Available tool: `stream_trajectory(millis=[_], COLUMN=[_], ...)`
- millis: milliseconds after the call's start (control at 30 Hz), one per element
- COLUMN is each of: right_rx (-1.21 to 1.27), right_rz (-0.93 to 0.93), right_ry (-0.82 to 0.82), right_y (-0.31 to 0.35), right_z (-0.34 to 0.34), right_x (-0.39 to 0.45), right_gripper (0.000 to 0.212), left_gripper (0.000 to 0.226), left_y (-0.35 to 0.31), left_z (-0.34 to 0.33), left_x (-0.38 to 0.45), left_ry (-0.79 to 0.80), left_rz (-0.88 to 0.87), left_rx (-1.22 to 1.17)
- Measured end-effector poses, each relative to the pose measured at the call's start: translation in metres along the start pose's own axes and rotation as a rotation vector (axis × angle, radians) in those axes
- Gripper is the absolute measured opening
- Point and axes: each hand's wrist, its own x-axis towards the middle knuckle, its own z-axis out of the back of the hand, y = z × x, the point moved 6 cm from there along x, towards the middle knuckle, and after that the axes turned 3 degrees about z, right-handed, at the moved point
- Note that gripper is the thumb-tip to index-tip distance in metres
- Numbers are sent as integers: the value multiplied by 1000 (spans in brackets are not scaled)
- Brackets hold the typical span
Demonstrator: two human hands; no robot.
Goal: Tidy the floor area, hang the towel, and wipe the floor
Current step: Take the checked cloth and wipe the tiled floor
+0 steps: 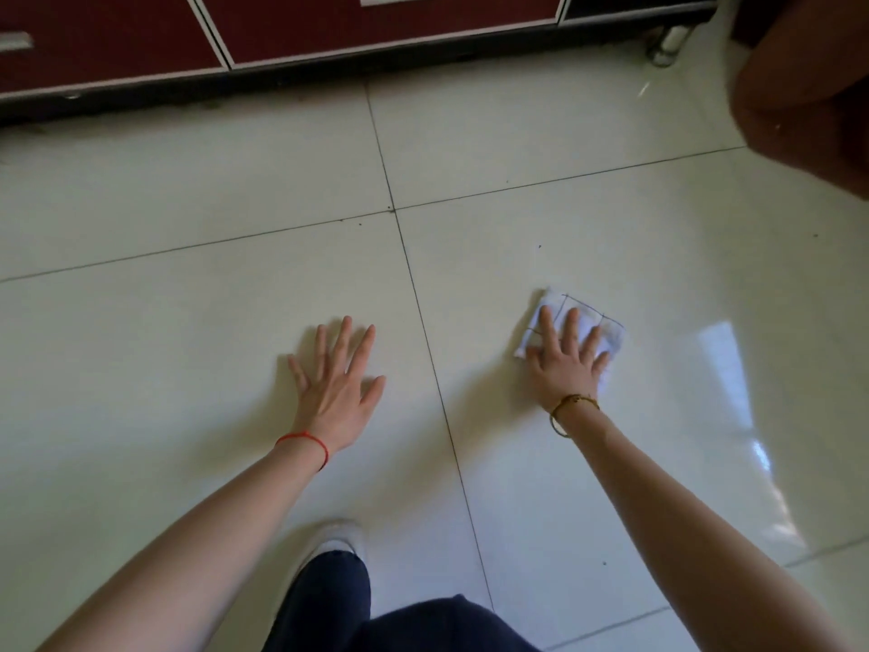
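Observation:
A small folded white cloth (604, 328) with thin dark grid lines lies on the pale tiled floor (564, 228) at centre right. My right hand (566, 360) presses flat on it with fingers spread and straight, covering most of the cloth. My left hand (336, 383) rests flat on the bare tile to the left, fingers spread, holding nothing. A dark grout line runs between the two hands.
Dark red cabinet fronts (329, 25) with a black gap beneath run along the top. A brown rounded piece of furniture (809, 96) stands at the upper right. My leg in dark trousers and a white shoe (341, 541) is at the bottom centre.

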Motion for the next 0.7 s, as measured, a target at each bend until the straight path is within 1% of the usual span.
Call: stream_trajectory(millis=[67, 167, 267, 333, 400, 500, 600, 700], right_rx=[-9, -32, -48, -61, -61, -33, -23, -30], right_rz=[8, 81, 210, 335, 424, 395, 284, 198], right_ry=[11, -4, -11, 3, 23, 10, -10, -14], right_y=[15, 45, 82, 107, 118, 108, 90, 81], right_z=[3, 1, -13, -27, -38, -38, -24, -3], right_x=[18, 30, 18, -3, -22, -23, 4, 43], right_gripper=[62, 62, 62, 61, 58, 57, 60, 60], left_gripper=[70, 72, 72, 71, 73, 78, 79, 77], left_y=[0, 0, 1, 3, 4, 6, 5, 7], left_z=[1, -5, -13, -16, -16, -16, -14, -7], left_x=[9, 17, 19, 20, 22, 23, 21, 16], left_ry=[2, 38, 68, 88, 96, 98, 73, -19], left_rz=[31, 68, 81, 82, 80, 76, 53, 16], left_rx=[-3, 51, 93, 82, 80, 77, 76, 98])
